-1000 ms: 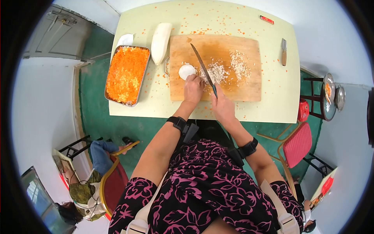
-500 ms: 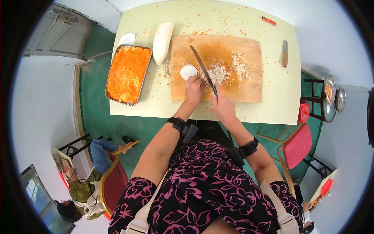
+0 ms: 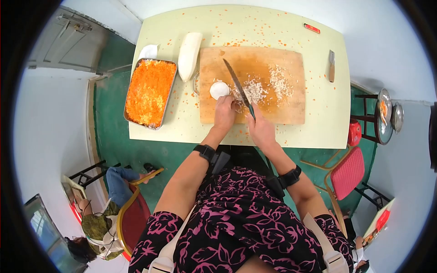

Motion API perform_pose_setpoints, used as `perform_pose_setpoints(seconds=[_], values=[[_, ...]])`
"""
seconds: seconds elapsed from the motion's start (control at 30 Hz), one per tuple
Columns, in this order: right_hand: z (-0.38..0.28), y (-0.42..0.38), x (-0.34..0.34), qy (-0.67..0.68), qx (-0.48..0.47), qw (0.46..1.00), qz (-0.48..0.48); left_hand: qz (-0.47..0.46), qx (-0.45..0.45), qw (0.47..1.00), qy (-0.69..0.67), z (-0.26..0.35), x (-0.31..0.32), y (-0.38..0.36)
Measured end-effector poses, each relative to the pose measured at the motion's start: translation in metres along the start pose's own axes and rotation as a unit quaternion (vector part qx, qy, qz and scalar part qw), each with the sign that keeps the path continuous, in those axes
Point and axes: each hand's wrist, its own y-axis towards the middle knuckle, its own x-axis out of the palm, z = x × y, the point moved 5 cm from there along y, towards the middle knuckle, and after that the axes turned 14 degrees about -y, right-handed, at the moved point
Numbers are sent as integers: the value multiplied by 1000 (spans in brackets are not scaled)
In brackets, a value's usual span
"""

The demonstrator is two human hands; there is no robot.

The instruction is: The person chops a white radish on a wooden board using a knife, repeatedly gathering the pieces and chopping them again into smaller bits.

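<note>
My right hand (image 3: 261, 127) is wrapped round the handle of a kitchen knife (image 3: 236, 82), whose blade slants up and left over the wooden cutting board (image 3: 291, 111). Just left of the blade, my left hand (image 3: 225, 111) has its fingers curled and pressed down on white radish pieces, mostly hidden under the fingertips. A round white radish slice (image 3: 220, 89) lies flat at those fingertips. Chopped white radish (image 3: 255, 91) is heaped right of the blade, with a second scattered patch (image 3: 280, 81) farther right.
Left of the board lie a large peeled white radish (image 3: 188, 57) and a metal tray (image 3: 172, 93) of shredded orange and pale food. A wooden-handled knife (image 3: 332, 68) and a red object (image 3: 312, 28) sit right. Nearby are a red chair (image 3: 348, 173) and a seated person (image 3: 102, 218).
The view has shifted slightly, so the table appears lower. Both hands and the knife keep nearly the same place on the board, the blade still beside the left fingertips.
</note>
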Motion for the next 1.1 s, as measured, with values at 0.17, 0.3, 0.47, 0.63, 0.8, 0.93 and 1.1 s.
perform_pose_setpoints(seconds=[0.17, 0.3, 0.47, 0.63, 0.8, 0.93, 1.1], values=[[16, -1, -10, 86, 33, 995, 36, 69, -49, 991, 101, -4, -34, 29], [19, -8, -7, 111, 23, 994, 2, 0, -145, 974, 176, -32, -40, 45], [22, -12, 0, 93, 1, 995, 28, -61, -249, 959, 119, -50, -34, 52], [18, -14, 1, 88, -14, 996, 13, -15, -336, 940, 62, -42, -47, 49], [18, -18, 25, 137, -25, 990, -28, 62, -329, 941, -56, -65, -76, 19], [24, -15, 24, 90, -20, 996, -6, 63, -432, 882, -178, -58, -84, 8], [27, -5, 11, 52, -8, 998, 22, 40, -417, 876, -241, -62, -51, 4]])
